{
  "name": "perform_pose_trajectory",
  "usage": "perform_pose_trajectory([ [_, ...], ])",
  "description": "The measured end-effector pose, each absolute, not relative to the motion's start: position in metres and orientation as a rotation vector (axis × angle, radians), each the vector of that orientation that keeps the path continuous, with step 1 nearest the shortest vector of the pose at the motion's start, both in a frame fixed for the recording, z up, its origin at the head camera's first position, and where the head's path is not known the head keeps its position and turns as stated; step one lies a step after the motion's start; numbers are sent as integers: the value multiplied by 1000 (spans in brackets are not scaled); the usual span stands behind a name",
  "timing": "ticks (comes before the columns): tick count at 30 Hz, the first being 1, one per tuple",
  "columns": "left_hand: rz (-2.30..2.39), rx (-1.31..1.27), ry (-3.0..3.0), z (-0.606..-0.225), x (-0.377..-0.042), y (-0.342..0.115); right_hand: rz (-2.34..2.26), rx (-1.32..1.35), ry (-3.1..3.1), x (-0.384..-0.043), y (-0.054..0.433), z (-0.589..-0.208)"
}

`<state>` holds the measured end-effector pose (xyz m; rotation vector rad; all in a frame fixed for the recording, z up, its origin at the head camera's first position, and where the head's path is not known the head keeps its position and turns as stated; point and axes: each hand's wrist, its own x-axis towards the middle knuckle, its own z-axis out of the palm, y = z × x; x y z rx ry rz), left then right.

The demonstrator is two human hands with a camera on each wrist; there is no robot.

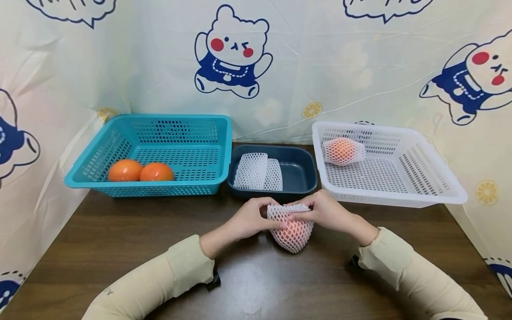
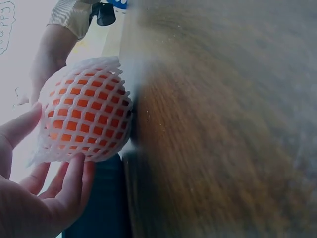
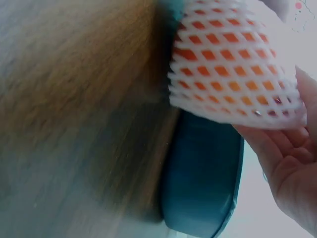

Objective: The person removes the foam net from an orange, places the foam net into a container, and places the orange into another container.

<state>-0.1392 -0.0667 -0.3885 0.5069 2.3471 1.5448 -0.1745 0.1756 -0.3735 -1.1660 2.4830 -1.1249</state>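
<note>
Between both hands is an orange in a white foam net sleeve [image 1: 294, 235], just in front of the dark tray. My left hand [image 1: 250, 218] grips its left side, thumb across the near face. From the right, my right hand [image 1: 329, 212] pinches the sleeve near its upper edge, thumb on the front. In the left wrist view, the mesh [image 2: 86, 111] wraps the orange and the fingers press its side. The right wrist view shows the netted orange [image 3: 228, 64] with the right fingers partly hidden behind it.
A teal basket [image 1: 148, 189] at the left holds two bare oranges [image 1: 157, 172]. In the dark blue tray [image 1: 298, 173] lie flat foam net sleeves [image 1: 252, 171]. The white basket [image 1: 404, 198] at the right holds one netted orange [image 1: 343, 151]. A printed curtain [image 1: 288, 58] hangs behind.
</note>
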Motion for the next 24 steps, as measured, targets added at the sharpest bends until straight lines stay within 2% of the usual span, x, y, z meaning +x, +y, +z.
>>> perform_pose_trajectory([
  [6, 1539, 492, 2412, -388, -139, -64, -1163, -1263, 2556, -172, 171, -376],
  [16, 1524, 448, 2489, -390, -138, -60, -859, -1091, 2526, -174, 184, -372],
  [24, 1678, 387, 2309, -393, -135, -60, -952, -1077, 2503, -175, 182, -373],
])
